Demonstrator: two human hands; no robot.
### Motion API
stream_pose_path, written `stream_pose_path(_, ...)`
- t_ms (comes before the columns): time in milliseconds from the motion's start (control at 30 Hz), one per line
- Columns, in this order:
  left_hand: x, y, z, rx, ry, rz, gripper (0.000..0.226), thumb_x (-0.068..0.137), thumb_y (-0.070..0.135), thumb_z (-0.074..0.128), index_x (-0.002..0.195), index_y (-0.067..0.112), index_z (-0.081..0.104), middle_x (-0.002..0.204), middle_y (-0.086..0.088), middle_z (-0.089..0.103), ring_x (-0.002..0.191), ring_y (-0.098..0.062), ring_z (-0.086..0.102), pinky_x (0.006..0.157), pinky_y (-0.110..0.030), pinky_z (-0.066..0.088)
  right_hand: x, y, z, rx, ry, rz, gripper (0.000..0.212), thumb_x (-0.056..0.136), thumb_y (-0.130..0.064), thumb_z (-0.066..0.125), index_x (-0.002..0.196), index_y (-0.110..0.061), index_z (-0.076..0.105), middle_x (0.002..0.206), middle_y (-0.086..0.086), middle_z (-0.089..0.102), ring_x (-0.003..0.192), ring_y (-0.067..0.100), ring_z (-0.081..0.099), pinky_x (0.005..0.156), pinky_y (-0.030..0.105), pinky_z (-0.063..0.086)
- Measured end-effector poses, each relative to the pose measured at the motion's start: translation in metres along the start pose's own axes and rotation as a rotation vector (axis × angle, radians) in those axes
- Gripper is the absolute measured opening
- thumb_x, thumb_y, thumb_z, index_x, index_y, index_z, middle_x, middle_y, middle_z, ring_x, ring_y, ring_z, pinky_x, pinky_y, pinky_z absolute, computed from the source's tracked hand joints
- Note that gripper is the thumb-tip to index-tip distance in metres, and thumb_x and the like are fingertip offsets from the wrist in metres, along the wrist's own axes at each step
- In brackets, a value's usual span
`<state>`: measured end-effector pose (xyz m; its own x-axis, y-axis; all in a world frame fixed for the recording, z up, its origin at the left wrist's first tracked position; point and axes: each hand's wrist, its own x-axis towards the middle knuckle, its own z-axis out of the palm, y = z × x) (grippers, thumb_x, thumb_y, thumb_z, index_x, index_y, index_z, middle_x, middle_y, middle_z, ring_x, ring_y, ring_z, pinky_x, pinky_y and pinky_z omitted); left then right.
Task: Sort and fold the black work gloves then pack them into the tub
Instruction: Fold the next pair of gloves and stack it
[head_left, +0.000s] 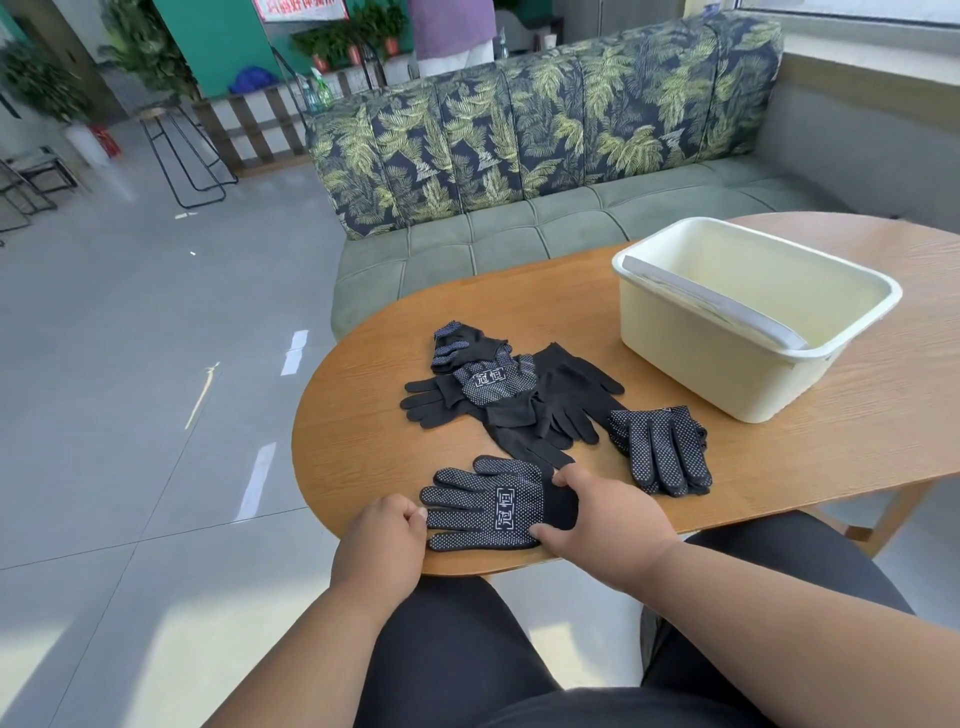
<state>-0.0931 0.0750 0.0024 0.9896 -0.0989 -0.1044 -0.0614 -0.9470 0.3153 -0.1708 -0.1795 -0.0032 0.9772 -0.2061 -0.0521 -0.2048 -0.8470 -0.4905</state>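
Head view. A dotted glove (488, 503) lies flat at the near edge of the oval counter (779, 457), fingertips pointing left. The left hand (384, 540), fingers curled, pinches its fingertips at the counter's left rim; the right hand (602, 514) grips its cuff between thumb and fingers. Behind it a loose pile (509, 400) of plain and dotted gloves overlaps, so single gloves there are hard to count. A stack (662, 452) of dotted gloves lies to the right, just beside the tub (753, 317), which stands apart near the far edge with a pale handle across its rim. Bare counter lies between stack and near edge. The sofa (519, 156) stands behind. The counter's right end is cut off.
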Motion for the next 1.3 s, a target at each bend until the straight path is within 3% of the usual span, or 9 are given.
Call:
stream_pose_path(133,-0.004,0.005,-0.008,-0.111,-0.011,-0.033,0.021,0.103,0.048,0.051,0.093,0.032,0.061,0.093,0.015,0.064,0.085,-0.01,0.061,0.069,-0.031,0.049,0.0,0.0,0.0,0.01,0.003,-0.003,0.067,0.077,-0.073,0.065,0.132,-0.037,0.05,0.097,-0.01,0.072,0.092,0.015,0.069,0.08,0.034,0.059)
stream_pose_path(233,-0.012,0.007,-0.011,-0.19,-0.026,0.035,0.023,0.095,0.053,0.063,0.088,0.032,0.059,0.088,0.012,0.063,0.082,-0.007,0.059,0.064,-0.027,0.043,0.0,0.001,0.0,0.016,0.0,-0.005,0.067,0.078,-0.072,0.064,0.133,-0.037,0.049,0.099,-0.01,0.072,0.093,0.015,0.07,0.081,0.033,0.059)
stream_pose_path(367,-0.02,0.001,-0.009,-0.218,-0.045,0.109,0.016,0.094,0.047,0.07,0.084,0.034,0.066,0.092,0.015,0.061,0.086,-0.006,0.059,0.073,-0.023,0.05,0.001,0.001,0.0,0.013,0.0,-0.011,0.066,0.078,-0.072,0.064,0.132,-0.037,0.049,0.098,-0.01,0.072,0.093,0.015,0.069,0.081,0.034,0.059)
stream_pose_path(867,-0.015,-0.006,0.0,-0.086,-0.01,0.21,0.027,0.103,0.044,0.057,0.078,0.035,0.056,0.091,0.017,0.057,0.09,-0.006,0.054,0.076,-0.028,0.047,0.001,0.002,-0.002,0.037,-0.009,-0.003,0.062,0.082,-0.067,0.065,0.134,-0.036,0.05,0.104,-0.011,0.073,0.096,0.014,0.069,0.083,0.03,0.059)
stream_pose_path(1033,-0.011,-0.007,-0.001,-0.175,0.008,0.12,0.027,0.104,0.049,0.052,0.083,0.032,0.055,0.083,0.011,0.063,0.077,-0.008,0.058,0.063,-0.03,0.045,0.0,0.001,-0.003,0.037,-0.013,-0.008,0.06,0.083,-0.067,0.065,0.132,-0.036,0.05,0.104,-0.011,0.073,0.095,0.013,0.069,0.082,0.029,0.059)
stream_pose_path(1200,-0.007,-0.004,-0.005,-0.181,-0.005,0.061,0.01,0.103,0.045,0.057,0.108,0.038,0.06,0.093,0.015,0.065,0.087,-0.003,0.061,0.07,-0.026,0.05,0.001,0.001,-0.002,0.029,-0.008,-0.01,0.061,0.082,-0.067,0.064,0.132,-0.036,0.05,0.103,-0.011,0.072,0.095,0.014,0.069,0.082,0.031,0.059)
stream_pose_path(1300,-0.004,-0.004,-0.003,-0.198,-0.01,0.029,0.01,0.102,0.046,0.059,0.103,0.037,0.063,0.089,0.014,0.066,0.084,-0.004,0.062,0.072,-0.03,0.054,0.001,0.001,-0.002,0.034,-0.005,-0.011,0.06,0.082,-0.066,0.064,0.132,-0.036,0.05,0.103,-0.011,0.073,0.095,0.014,0.069,0.082,0.031,0.059)
